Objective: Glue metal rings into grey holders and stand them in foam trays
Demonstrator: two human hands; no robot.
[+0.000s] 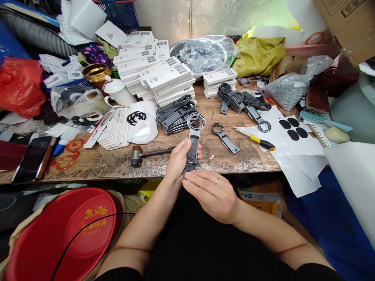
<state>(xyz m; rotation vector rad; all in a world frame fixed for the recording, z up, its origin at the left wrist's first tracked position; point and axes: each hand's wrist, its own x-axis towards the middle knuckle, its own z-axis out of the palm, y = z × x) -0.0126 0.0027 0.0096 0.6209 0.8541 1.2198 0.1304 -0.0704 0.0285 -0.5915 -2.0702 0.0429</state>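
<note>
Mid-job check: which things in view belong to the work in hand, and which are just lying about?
Likely part of the job:
- gray ringed piece, held in the left hand, with the right hand at its lower end
- matching loose piece
- screwdriver, perhaps
- mallet, perhaps

Probably just lying about:
- hairbrush
- red plastic bag
- red basin

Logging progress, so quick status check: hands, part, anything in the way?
Left hand gripping ringed gray part. Right hand at its near end. Hammer close by, clear of the part.
</note>
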